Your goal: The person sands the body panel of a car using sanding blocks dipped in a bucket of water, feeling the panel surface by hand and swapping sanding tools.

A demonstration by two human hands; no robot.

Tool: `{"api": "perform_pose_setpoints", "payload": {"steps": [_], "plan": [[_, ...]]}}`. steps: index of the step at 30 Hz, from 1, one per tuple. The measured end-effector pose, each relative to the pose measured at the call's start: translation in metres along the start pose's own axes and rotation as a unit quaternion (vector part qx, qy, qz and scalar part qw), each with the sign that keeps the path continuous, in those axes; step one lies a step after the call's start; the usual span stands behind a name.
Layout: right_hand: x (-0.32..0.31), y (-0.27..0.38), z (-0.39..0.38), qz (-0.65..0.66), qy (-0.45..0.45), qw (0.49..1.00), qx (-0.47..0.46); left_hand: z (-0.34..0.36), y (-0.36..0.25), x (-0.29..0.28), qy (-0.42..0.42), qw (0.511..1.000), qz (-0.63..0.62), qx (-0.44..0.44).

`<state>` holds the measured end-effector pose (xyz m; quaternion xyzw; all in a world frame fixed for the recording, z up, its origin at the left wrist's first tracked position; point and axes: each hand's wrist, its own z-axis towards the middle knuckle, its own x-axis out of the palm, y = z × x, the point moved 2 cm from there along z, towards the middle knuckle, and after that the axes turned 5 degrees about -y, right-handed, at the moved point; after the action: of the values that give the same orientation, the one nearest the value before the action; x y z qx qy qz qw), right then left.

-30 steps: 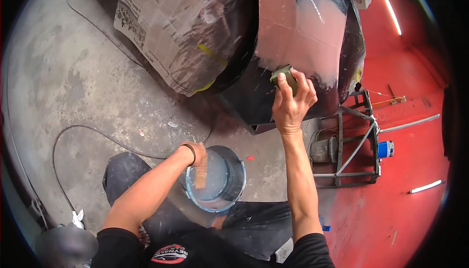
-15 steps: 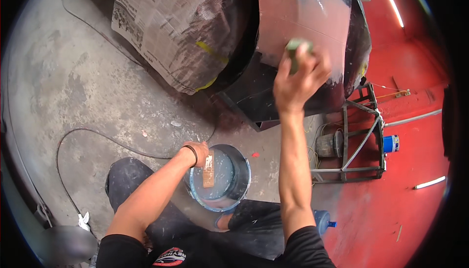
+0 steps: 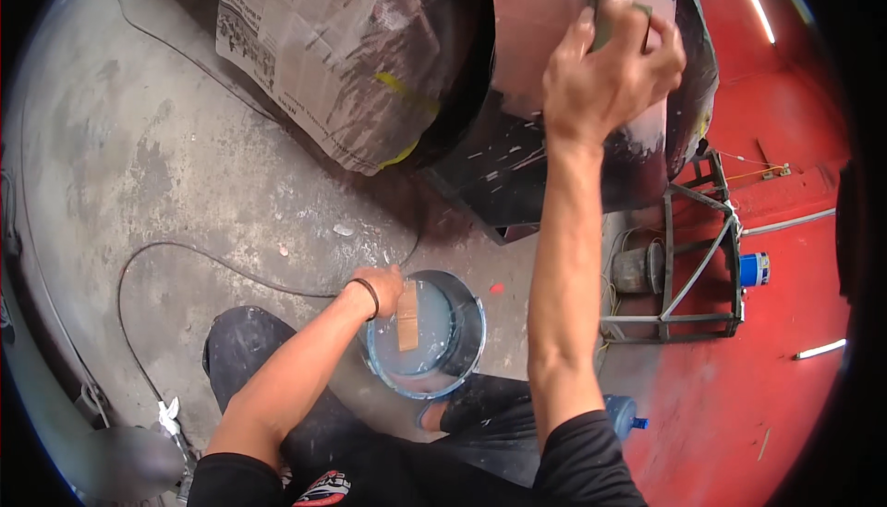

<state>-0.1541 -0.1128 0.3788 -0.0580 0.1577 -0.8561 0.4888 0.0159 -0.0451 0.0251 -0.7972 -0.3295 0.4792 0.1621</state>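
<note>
My right hand [image 3: 610, 68] is closed round a green sanding pad [image 3: 608, 26], on the upper part of a pink-and-black car body panel [image 3: 522, 17]. My left hand [image 3: 383, 285] grips a flat, tan wooden block [image 3: 407, 316] at the rim of a blue bucket [image 3: 467, 354] of cloudy water on the floor, the block hanging inside it. Left of the panel, a dark curved edge borders a section covered with newspaper [image 3: 305, 54] and yellow tape.
A grey concrete floor [image 3: 176, 165] carries a dark hose [image 3: 212, 250]. At the right are a metal frame [image 3: 691, 267] with a dark pail [image 3: 636, 271], a small blue can [image 3: 753, 268], red painted surfaces [image 3: 758, 396] and a blue water jug [image 3: 621, 415] near my elbow.
My right hand has moved up and rightward across the panel with the green pad. My left hand stays at the bucket with the block, only slightly shifted in view.
</note>
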Motion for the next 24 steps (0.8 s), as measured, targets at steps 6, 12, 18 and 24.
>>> {"api": "perform_pose_setpoints", "payload": {"steps": [6, 12, 18, 24], "plan": [[-0.040, 0.000, -0.104, 0.057, 0.069, 0.995, 0.036, 0.003, 0.010, 0.006, -0.011, 1.000, -0.005, 0.001], [-0.021, -0.009, -0.032, 0.076, 0.094, 0.992, -0.026, -0.001, 0.001, -0.003, 0.003, 1.000, 0.018, 0.012], [-0.079, -0.066, -0.072, 0.025, 0.048, 0.990, 0.130, 0.011, 0.011, 0.007, 0.022, 0.999, 0.043, 0.023], [-0.026, -0.013, -0.018, 0.084, 0.065, 0.993, 0.043, 0.004, 0.005, 0.002, 0.045, 0.998, 0.034, 0.018]]}}
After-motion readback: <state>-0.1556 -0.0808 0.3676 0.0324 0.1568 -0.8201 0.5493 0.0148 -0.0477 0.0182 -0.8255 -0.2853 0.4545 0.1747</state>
